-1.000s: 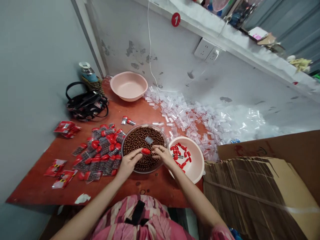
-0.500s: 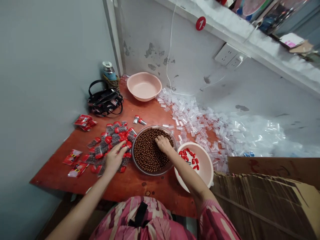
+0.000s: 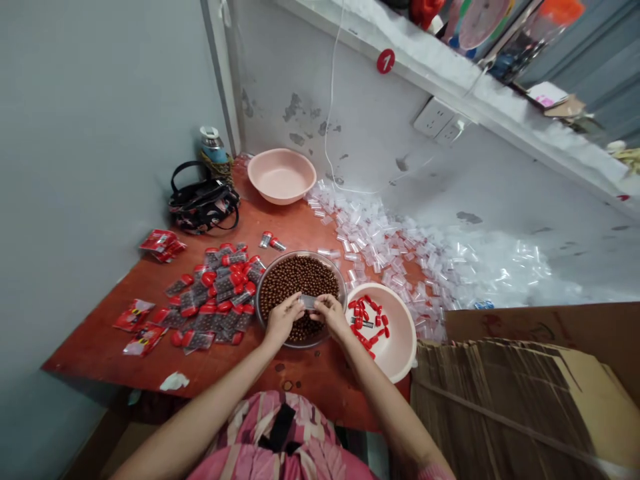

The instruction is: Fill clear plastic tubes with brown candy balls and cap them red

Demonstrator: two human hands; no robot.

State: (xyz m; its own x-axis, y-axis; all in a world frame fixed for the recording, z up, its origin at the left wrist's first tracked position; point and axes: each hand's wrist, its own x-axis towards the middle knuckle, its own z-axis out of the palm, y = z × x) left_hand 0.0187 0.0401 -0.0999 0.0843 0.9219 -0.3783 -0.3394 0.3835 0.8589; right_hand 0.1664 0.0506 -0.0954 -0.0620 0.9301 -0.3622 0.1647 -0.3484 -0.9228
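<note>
Here's the small tube (image 3: 308, 303), right over the bead bowl (image 3: 258, 305) — left hand (image 3: 281, 323) and right hand (image 3: 331, 316) pinch its ends, probably so spills drop back. Red caps (image 3: 378, 321) sit right, within reach; filled tubes (image 3: 224, 285) pile left — apparently kept apart.

Head view, one: worn by you, facing forward and down from close above the red table (image 3: 310, 233); wall (image 3: 280, 80) at 12 o'clock, pink clothing (image 3: 320, 437) at 6, your left hand (image 3: 281, 321) and right hand (image 3: 331, 316) near centre

Pink patterned garment (image 3: 315, 427), black strap (image 3: 280, 427)
</note>
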